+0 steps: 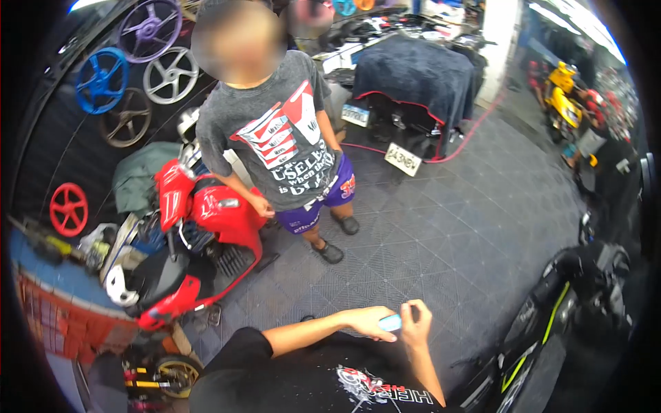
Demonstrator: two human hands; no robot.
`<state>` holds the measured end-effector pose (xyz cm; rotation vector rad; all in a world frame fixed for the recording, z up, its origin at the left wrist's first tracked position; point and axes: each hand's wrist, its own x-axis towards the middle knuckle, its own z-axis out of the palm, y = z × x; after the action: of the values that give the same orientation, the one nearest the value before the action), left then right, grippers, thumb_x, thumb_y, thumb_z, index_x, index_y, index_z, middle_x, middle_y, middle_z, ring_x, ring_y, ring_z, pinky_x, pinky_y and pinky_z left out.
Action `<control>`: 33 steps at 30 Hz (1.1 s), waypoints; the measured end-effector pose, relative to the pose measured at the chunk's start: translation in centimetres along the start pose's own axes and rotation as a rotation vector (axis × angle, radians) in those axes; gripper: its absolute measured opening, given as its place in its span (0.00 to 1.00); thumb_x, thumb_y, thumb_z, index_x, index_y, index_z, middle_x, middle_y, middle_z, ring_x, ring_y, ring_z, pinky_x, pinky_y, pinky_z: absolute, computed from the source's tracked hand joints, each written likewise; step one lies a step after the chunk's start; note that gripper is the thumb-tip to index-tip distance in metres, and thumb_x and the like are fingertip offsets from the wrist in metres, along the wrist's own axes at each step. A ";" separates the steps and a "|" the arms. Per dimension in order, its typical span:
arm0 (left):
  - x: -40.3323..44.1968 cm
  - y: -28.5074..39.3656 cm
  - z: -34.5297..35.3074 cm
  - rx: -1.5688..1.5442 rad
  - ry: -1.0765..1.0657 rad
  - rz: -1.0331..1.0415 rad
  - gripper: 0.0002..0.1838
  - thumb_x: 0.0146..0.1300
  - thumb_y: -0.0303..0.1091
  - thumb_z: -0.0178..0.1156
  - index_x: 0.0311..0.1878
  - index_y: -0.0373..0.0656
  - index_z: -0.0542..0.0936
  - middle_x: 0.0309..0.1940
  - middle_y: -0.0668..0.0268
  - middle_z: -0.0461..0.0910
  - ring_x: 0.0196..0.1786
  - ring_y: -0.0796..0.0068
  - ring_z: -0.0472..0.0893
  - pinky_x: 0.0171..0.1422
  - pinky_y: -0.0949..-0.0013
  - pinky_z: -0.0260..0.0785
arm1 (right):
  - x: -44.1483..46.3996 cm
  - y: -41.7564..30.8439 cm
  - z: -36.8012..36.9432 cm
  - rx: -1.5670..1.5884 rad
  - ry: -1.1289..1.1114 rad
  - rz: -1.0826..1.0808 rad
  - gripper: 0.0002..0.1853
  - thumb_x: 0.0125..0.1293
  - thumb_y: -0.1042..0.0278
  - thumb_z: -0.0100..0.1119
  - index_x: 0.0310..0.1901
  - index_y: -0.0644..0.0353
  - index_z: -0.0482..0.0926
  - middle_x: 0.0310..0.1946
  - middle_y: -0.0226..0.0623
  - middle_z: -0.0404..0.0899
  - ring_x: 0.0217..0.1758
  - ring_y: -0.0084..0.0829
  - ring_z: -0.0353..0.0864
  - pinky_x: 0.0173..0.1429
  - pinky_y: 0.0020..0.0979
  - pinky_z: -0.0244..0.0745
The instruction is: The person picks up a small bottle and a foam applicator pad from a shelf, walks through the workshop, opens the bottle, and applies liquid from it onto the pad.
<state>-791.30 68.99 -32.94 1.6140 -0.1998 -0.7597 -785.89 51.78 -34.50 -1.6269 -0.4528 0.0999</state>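
In front of my black shirt, my two hands meet at chest height. A small light-blue object (390,323) with a smooth surface shows between them; its kind is too small to tell. My left hand (368,322) is closed around the object from the left side. Bent fingers of my right hand (417,320) are at its right end, pressed together, and what they hold there is hidden.
A person (282,138) in a grey T-shirt stands facing me, beside a red scooter (220,220). Coloured wheels (102,80) hang on the left wall. A dark motorcycle (551,323) stands at right; a cloth-covered one (413,76) is behind. Dark tiles (441,234) cover the floor.
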 end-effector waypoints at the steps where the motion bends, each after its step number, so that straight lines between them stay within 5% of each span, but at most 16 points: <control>1: 1.8 1.3 0.4 -0.032 0.027 0.024 0.19 0.63 0.45 0.70 0.42 0.37 0.78 0.25 0.69 0.80 0.24 0.79 0.78 0.30 0.71 0.72 | 1.3 0.1 -2.3 0.061 0.005 0.045 0.09 0.68 0.70 0.63 0.32 0.65 0.77 0.24 0.29 0.77 0.28 0.20 0.73 0.34 0.27 0.69; 4: 5.7 3.6 0.8 -0.123 0.083 -0.027 0.22 0.62 0.47 0.72 0.44 0.36 0.79 0.29 0.68 0.82 0.29 0.79 0.79 0.35 0.71 0.74 | 5.8 -0.2 -8.1 0.155 -0.032 0.103 0.08 0.71 0.71 0.60 0.33 0.62 0.75 0.21 0.22 0.70 0.24 0.14 0.66 0.28 0.23 0.61; 9: 8.9 1.6 2.2 -0.146 0.197 -0.125 0.23 0.63 0.49 0.72 0.46 0.38 0.79 0.34 0.70 0.81 0.36 0.82 0.78 0.42 0.74 0.73 | 11.7 2.2 -13.6 0.137 -0.232 0.096 0.08 0.71 0.71 0.61 0.33 0.62 0.76 0.20 0.23 0.74 0.23 0.14 0.70 0.26 0.22 0.64; 12: 10.5 0.3 3.0 -0.336 0.281 -0.099 0.23 0.63 0.49 0.72 0.47 0.39 0.79 0.35 0.71 0.81 0.35 0.82 0.78 0.41 0.75 0.72 | 14.2 4.1 -14.3 -0.084 -0.385 -0.049 0.06 0.67 0.70 0.64 0.35 0.63 0.79 0.17 0.33 0.76 0.21 0.22 0.75 0.27 0.28 0.68; 17: 17.3 4.0 0.0 -0.586 0.278 0.088 0.18 0.64 0.36 0.72 0.52 0.40 0.77 0.43 0.74 0.78 0.47 0.82 0.75 0.57 0.71 0.69 | 19.1 4.4 -14.8 -0.122 -0.649 -0.153 0.07 0.61 0.70 0.69 0.37 0.63 0.81 0.30 0.45 0.84 0.33 0.40 0.87 0.39 0.35 0.79; 20: 24.8 2.4 -4.5 -0.267 0.165 0.075 0.19 0.57 0.29 0.74 0.50 0.39 0.78 0.38 0.70 0.81 0.45 0.81 0.78 0.54 0.71 0.72 | 22.7 4.3 -17.1 -0.176 -0.626 -0.174 0.08 0.59 0.70 0.70 0.37 0.62 0.81 0.31 0.44 0.84 0.33 0.43 0.87 0.40 0.37 0.80; 22: 29.9 6.7 -7.2 -0.368 0.150 0.157 0.09 0.52 0.27 0.71 0.36 0.38 0.81 0.28 0.65 0.82 0.33 0.78 0.80 0.37 0.70 0.74 | 26.5 4.5 -20.0 -0.275 -0.602 -0.192 0.10 0.58 0.68 0.71 0.38 0.61 0.81 0.32 0.43 0.84 0.35 0.43 0.87 0.40 0.37 0.80; 24: 35.5 9.3 -10.9 -0.185 -0.073 0.146 0.09 0.50 0.27 0.69 0.35 0.37 0.82 0.28 0.64 0.83 0.32 0.76 0.81 0.36 0.68 0.75 | 30.5 3.7 -22.5 -0.552 -0.488 -0.263 0.14 0.60 0.60 0.71 0.40 0.60 0.82 0.36 0.42 0.85 0.35 0.45 0.86 0.39 0.41 0.81; 26: 41.4 8.6 -13.5 0.046 0.036 0.307 0.11 0.50 0.33 0.71 0.34 0.37 0.84 0.28 0.61 0.85 0.33 0.69 0.83 0.38 0.62 0.75 | 35.2 1.9 -24.9 -0.822 -0.565 -0.290 0.17 0.60 0.56 0.70 0.44 0.58 0.82 0.36 0.43 0.85 0.37 0.47 0.87 0.41 0.42 0.82; 28: 45.1 9.6 -16.0 0.344 0.140 0.369 0.15 0.49 0.40 0.74 0.32 0.38 0.85 0.29 0.58 0.86 0.34 0.60 0.84 0.39 0.56 0.76 | 40.3 -2.6 -25.1 -0.940 -0.678 -0.349 0.16 0.58 0.62 0.69 0.47 0.55 0.81 0.33 0.39 0.84 0.36 0.43 0.86 0.39 0.42 0.80; 30: 47.4 8.1 -18.5 0.523 0.248 0.363 0.19 0.48 0.45 0.75 0.35 0.40 0.86 0.32 0.54 0.87 0.37 0.55 0.85 0.41 0.54 0.76 | 45.4 -6.4 -24.4 -0.706 -0.994 -0.621 0.14 0.54 0.66 0.71 0.43 0.55 0.82 0.33 0.36 0.85 0.34 0.40 0.86 0.37 0.39 0.79; 33: 44.5 12.4 -19.5 0.440 0.295 -0.032 0.29 0.55 0.59 0.71 0.39 0.38 0.85 0.35 0.54 0.87 0.41 0.54 0.85 0.46 0.53 0.75 | 52.5 -10.7 -24.1 -0.237 -1.345 -0.810 0.15 0.51 0.72 0.72 0.42 0.54 0.84 0.36 0.31 0.86 0.33 0.37 0.86 0.39 0.33 0.79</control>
<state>-742.44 58.53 -37.19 2.1289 -0.1321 -0.5122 -732.32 47.87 -10.64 -1.2737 -2.1617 0.5441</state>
